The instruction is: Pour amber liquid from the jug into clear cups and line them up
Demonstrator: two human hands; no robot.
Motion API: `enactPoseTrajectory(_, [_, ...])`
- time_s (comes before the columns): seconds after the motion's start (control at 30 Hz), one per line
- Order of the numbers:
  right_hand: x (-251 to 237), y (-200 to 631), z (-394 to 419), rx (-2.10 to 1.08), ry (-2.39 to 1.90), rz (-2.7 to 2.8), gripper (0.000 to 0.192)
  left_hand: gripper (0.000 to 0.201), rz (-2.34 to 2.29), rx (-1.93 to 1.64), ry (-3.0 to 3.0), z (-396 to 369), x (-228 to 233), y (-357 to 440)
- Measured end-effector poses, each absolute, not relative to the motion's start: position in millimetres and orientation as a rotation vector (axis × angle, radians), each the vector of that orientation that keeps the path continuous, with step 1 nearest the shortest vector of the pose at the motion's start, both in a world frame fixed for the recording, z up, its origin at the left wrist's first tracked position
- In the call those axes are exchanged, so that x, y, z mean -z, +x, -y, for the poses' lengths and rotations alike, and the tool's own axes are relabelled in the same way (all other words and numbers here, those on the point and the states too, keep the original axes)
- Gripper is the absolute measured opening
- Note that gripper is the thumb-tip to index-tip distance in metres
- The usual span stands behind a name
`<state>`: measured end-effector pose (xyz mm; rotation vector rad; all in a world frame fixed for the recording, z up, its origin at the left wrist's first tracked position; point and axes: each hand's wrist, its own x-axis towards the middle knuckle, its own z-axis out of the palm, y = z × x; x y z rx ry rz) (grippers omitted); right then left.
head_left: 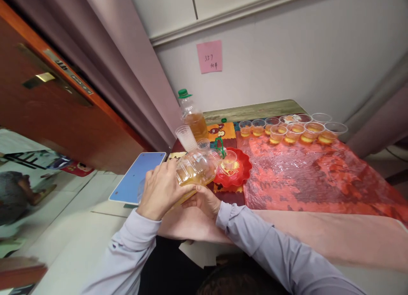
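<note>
My left hand (159, 188) wraps around a large clear plastic bottle (196, 165) of yellow liquid. My right hand (204, 199) grips the same bottle from below, its fingers partly hidden. The bottle is tipped on its side, its neck pointing right, with a green carrying ring (219, 145) at the neck. Under the mouth, a clear plastic cup (230, 158) sits in a red scalloped tray (247, 169). Whether liquid is running out I cannot tell.
Behind stand a second bottle (195, 123) with a green cap, a tilted stack of cups (185, 137) and a loose green cap (224, 120). Two rows of cups, several with yellow liquid (295, 135), line the table's back right. A blue board (140, 176) lies left; a person crouches far left.
</note>
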<state>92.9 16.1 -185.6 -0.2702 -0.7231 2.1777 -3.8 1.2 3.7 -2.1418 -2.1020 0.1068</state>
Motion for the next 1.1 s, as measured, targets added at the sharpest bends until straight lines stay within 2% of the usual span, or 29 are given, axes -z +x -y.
enactPoseTrajectory(0.6, [189.2, 92.7, -17.0, -2.188, -0.283, 0.762, 0.075, 0.082, 2.111, -0.123, -2.156, -1.3, -3.0, -6.9])
enactPoseTrajectory(1.1, [189.2, 92.4, -16.8, -2.197, -0.287, 0.771, 0.08, 0.078, 2.104, -0.131, -2.13, 0.6, -2.9, -6.0])
